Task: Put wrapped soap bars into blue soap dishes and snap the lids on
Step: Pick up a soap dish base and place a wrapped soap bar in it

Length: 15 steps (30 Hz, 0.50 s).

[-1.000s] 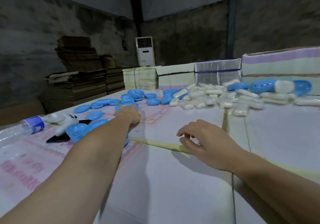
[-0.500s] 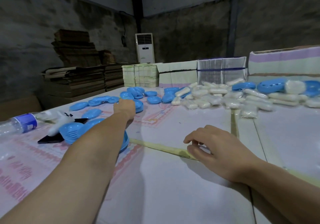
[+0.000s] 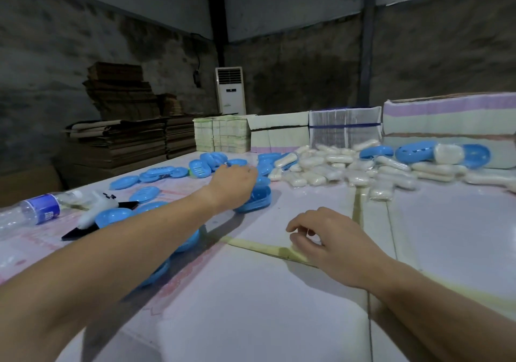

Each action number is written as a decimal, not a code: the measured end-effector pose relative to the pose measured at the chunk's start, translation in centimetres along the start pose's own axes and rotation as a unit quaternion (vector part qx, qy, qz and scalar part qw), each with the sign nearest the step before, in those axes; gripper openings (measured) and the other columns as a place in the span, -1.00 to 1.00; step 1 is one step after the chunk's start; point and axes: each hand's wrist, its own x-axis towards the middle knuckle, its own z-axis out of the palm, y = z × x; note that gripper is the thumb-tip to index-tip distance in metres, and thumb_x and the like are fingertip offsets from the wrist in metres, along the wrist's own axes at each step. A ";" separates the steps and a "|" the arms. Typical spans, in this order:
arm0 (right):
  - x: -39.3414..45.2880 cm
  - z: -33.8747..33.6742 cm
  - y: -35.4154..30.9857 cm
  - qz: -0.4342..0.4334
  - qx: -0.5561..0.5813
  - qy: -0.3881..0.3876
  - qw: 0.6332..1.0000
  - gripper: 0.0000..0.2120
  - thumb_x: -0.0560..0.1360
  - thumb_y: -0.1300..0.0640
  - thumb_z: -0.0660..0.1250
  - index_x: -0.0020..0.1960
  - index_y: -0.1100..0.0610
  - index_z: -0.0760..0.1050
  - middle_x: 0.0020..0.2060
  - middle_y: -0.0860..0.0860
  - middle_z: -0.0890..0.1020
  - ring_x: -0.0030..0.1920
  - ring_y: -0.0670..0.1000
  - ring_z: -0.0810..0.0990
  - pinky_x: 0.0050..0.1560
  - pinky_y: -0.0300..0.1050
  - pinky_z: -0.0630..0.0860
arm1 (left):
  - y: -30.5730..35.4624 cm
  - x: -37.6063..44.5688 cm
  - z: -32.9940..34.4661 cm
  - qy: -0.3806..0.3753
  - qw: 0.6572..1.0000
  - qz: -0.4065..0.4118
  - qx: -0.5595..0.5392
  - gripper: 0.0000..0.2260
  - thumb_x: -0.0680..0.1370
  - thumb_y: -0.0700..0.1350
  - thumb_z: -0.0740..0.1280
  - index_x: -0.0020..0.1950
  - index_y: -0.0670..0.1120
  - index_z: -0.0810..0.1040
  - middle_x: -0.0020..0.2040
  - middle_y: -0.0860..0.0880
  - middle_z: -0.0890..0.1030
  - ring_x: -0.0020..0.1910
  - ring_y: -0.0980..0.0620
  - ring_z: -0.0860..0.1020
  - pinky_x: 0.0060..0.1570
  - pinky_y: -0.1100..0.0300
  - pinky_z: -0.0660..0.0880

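The left hand (image 3: 233, 184) is reaching out across the table (image 3: 265, 305), its fingers lying over a blue soap dish (image 3: 255, 198); I cannot tell whether they are gripping it or only resting on top. The right hand (image 3: 332, 245) is hovering low over a strip of yellowish tape (image 3: 262, 247), fingers loosely curled and holding nothing. More blue dishes and lids (image 3: 156, 173) are lying scattered beyond and left of the left hand. The wrapped soap bars (image 3: 335, 169) are sitting heaped at the far right. A plastic bottle (image 3: 36, 210) is lying at the left edge.
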 end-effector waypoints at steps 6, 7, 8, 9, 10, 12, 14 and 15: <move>0.2 -1.2 1.8 0.075 0.059 0.167 0.981 -0.87 0.56 0.08 0.28 -0.01 -0.08 0.59 -0.16 -0.22 0.60 -0.04 -0.09 0.52 0.00 -0.07 0.48 | 5.9 -1.4 -4.2 0.074 0.989 -0.004 -0.131 -0.89 0.66 -0.17 0.12 0.12 -0.09 0.42 0.10 -0.08 0.52 -0.06 -0.09 0.38 -0.11 0.02 0.28; 0.2 -1.7 2.5 0.099 0.076 0.217 0.968 -0.88 0.56 0.10 0.29 -0.01 -0.06 0.59 -0.14 -0.19 0.61 -0.04 -0.07 0.53 0.00 -0.06 0.47 | 7.3 -1.5 -4.9 0.086 0.984 0.004 -0.158 -0.87 0.69 -0.13 0.11 0.14 -0.09 0.42 0.13 -0.08 0.51 0.00 -0.11 0.40 -0.07 0.00 0.31; 0.1 -2.3 3.3 0.124 0.091 0.262 0.953 -0.88 0.56 0.11 0.29 0.01 -0.04 0.59 -0.11 -0.16 0.61 -0.03 -0.06 0.53 0.01 -0.06 0.47 | 8.8 -1.7 -5.5 0.096 0.978 0.018 -0.187 -0.84 0.71 -0.08 0.09 0.16 -0.10 0.43 0.15 -0.07 0.50 0.07 -0.12 0.40 -0.03 -0.03 0.34; 0.0 -2.9 4.0 0.151 0.107 0.299 0.936 -0.87 0.56 0.12 0.29 0.02 -0.04 0.59 -0.08 -0.13 0.62 -0.02 -0.05 0.54 0.02 -0.05 0.48 | 10.4 -2.0 -6.2 0.106 0.969 0.042 -0.221 -0.82 0.71 -0.06 0.09 0.17 -0.10 0.43 0.16 -0.08 0.49 0.10 -0.12 0.39 0.01 -0.04 0.36; -0.2 -3.6 4.8 0.182 0.125 0.327 0.919 -0.87 0.56 0.12 0.29 0.02 -0.05 0.58 -0.06 -0.10 0.62 -0.01 -0.05 0.54 0.04 -0.04 0.49 | 11.9 -2.3 -6.9 0.117 0.956 0.073 -0.259 -0.81 0.71 -0.05 0.10 0.17 -0.10 0.44 0.16 -0.08 0.47 0.10 -0.10 0.36 0.05 -0.05 0.38; -0.8 -5.2 6.4 0.244 0.160 0.356 0.888 -0.88 0.56 0.12 0.28 -0.03 -0.07 0.57 -0.03 -0.06 0.62 -0.02 -0.04 0.55 0.05 -0.04 0.50 | 15.0 -2.6 -8.4 0.122 0.925 0.138 -0.332 -0.82 0.70 -0.06 0.13 0.16 -0.11 0.46 0.14 -0.09 0.45 0.07 -0.06 0.33 0.14 -0.05 0.38; -1.6 -7.4 7.8 0.273 0.197 0.363 0.869 -0.85 0.55 0.12 0.30 -0.14 -0.06 0.57 -0.12 -0.07 0.64 -0.09 -0.06 0.57 -0.01 -0.08 0.49 | 17.8 -2.1 -10.0 0.077 0.902 0.210 -0.368 -0.82 0.69 -0.05 0.16 0.15 -0.09 0.50 0.13 -0.07 0.43 0.10 -0.06 0.33 0.23 -0.05 0.35; -2.2 -8.8 8.3 0.275 0.221 0.374 0.858 -0.84 0.54 0.13 0.31 -0.18 -0.05 0.58 -0.19 -0.09 0.64 -0.13 -0.07 0.57 -0.07 -0.11 0.48 | 19.2 -1.8 -10.9 0.043 0.894 0.243 -0.375 -0.81 0.69 -0.04 0.17 0.14 -0.07 0.53 0.13 -0.06 0.42 0.11 -0.06 0.33 0.25 -0.05 0.34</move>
